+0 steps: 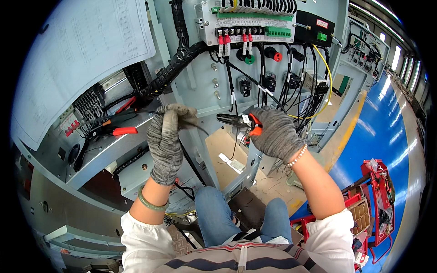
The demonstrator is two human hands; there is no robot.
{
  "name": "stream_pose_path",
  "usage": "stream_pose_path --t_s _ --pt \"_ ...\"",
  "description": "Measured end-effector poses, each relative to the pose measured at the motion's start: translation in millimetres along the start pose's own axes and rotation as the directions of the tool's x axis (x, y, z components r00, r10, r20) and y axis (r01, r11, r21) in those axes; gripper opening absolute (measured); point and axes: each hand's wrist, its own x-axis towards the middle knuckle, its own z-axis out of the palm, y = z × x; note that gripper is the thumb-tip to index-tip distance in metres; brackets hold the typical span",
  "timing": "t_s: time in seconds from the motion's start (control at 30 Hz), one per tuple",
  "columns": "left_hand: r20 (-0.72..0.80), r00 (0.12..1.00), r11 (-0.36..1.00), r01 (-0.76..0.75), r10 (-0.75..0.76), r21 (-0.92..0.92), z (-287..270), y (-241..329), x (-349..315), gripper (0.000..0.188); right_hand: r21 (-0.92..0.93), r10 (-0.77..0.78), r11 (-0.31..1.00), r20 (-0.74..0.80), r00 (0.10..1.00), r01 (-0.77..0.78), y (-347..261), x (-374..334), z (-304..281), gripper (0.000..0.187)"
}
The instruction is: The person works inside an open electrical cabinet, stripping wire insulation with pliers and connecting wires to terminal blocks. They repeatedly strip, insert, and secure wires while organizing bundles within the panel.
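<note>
My left hand (165,143), in a grey knit glove, is closed with the fingers pinching a thin black wire (200,128). A short free end of this wire sticks out to the right of the fingertips. My right hand (275,136), gloved the same way, grips a pair of pliers (231,119) with black jaws and orange-red handles. The jaws point left toward the wire and are apart from it. Whether the jaws are spread is hard to make out. Left of my left hand, red-handled pliers (124,131) lie on a metal ledge (102,157).
A grey cabinet panel ahead carries a terminal module (250,27), a thick black wire harness (170,73) and hanging black wires (309,102). A large printed sheet (82,54) covers the upper left. A red tool cart (380,200) stands right on blue flooring (364,136).
</note>
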Motion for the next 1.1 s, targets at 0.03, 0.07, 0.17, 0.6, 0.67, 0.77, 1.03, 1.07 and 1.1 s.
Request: stream_pose_path --t_s 0.03,0.07,0.17,0.6,0.67,0.77,1.03,1.07,1.1 --pt "0.019 0.999 0.999 0.033 -0.032 -0.033 1 -2 -4 0.022 0.117 0.0 0.993 -0.05 0.999 0.006 6 -4 7 0.033" --pt "0.04 0.997 0.996 0.066 -0.063 -0.066 5 -7 -9 0.021 0.231 0.006 0.973 -0.1 0.995 0.017 12 -7 14 0.031" --pt "-0.001 0.987 0.977 0.16 -0.162 -0.139 17 -32 -20 0.022 0.651 0.106 0.759 -0.129 0.986 0.003 10 -9 33 0.023" --pt "0.063 0.634 0.604 0.759 -0.771 -0.244 56 -68 15 0.052 0.806 0.175 0.588 -0.2 0.964 0.06 -4 -1 35 0.027" --pt "0.126 0.587 0.52 0.782 -0.8 -0.344 57 -69 18 0.048 0.812 0.122 0.575 -0.211 0.97 0.104 1 2 36 0.029" --pt "0.185 0.57 0.475 0.792 -0.8 -0.383 51 -69 20 0.046 0.857 0.083 0.501 -0.185 0.979 0.12 -1 5 38 0.034" --pt "0.329 0.609 0.484 0.784 -0.722 -0.389 54 -66 24 0.03 0.949 0.032 0.314 -0.028 0.999 0.017 -4 14 33 0.035" --pt "0.334 0.604 0.466 0.784 -0.723 -0.41 51 -64 21 0.025 0.934 0.034 0.354 -0.053 0.998 0.038 -2 16 33 0.035" --pt "0.321 0.621 0.495 0.774 -0.715 -0.395 48 -65 18 0.024 0.92 0.033 0.389 -0.074 0.997 0.055 -4 17 35 0.035"
